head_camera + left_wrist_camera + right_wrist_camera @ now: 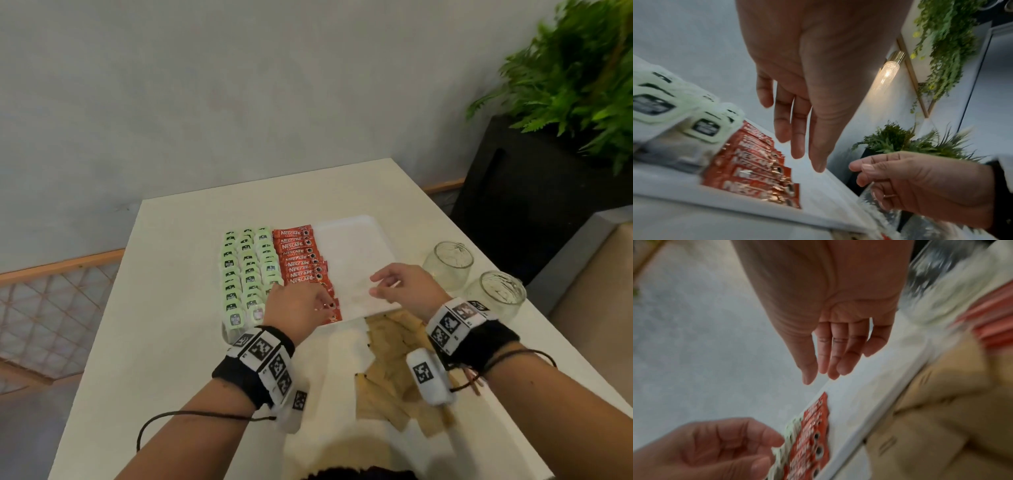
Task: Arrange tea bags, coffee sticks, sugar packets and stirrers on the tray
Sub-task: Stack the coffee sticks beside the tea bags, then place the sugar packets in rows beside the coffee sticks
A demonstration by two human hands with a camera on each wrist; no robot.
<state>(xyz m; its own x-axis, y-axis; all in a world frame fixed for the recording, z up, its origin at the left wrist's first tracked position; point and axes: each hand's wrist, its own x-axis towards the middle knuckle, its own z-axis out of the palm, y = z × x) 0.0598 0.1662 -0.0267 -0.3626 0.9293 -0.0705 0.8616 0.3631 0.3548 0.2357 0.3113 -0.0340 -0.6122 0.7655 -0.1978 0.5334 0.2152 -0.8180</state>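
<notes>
A white tray [356,246] lies on the table. Green tea bags [245,270] fill its left part in three columns, and beside them runs a column of red coffee sticks [298,260]. My left hand [298,301] hovers over the near end of the coffee sticks [756,168], its fingers [797,146] straight and empty. Above the tray's bare right part, my right hand [400,284] hangs relaxed and holds nothing; the right wrist view shows its fingers [828,356] loose. Brown sugar packets [390,346] lie in a heap on white paper in front of the tray. No stirrers show.
Two glass jars [448,260] [501,291] stand right of the tray, close to my right wrist. A black planter [520,198] with a green fern [575,78] stands beyond the table's right edge. A wall is behind the table.
</notes>
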